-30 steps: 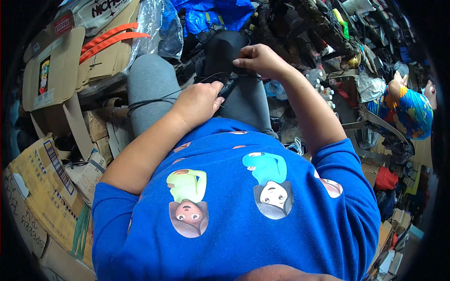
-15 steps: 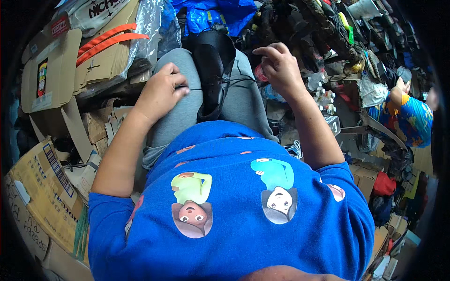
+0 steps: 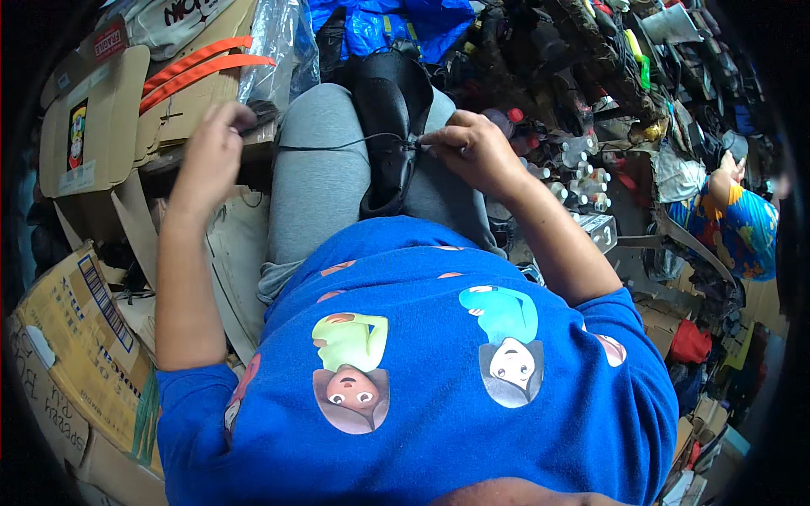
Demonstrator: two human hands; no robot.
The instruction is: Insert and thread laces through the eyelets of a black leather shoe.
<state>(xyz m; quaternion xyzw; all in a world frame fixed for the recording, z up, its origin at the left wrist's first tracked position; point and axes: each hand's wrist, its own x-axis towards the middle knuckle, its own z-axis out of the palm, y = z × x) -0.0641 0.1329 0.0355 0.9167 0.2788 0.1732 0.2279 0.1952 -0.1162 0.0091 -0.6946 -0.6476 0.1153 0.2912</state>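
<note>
Two hands at work: right hand (image 3: 472, 152) pinching the dark thread (image 3: 337, 145) where it meets the black shoe (image 3: 390, 126) wedged between grey-trousered knees, left hand (image 3: 211, 156) closed on the thread's far end, drawing it taut sideways toward cardboard boxes (image 3: 110, 118).

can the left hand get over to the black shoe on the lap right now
Probably yes. The left hand is out to the side pulling a thread taut, and only the bare grey-clad thigh lies between it and the black shoe.
</note>
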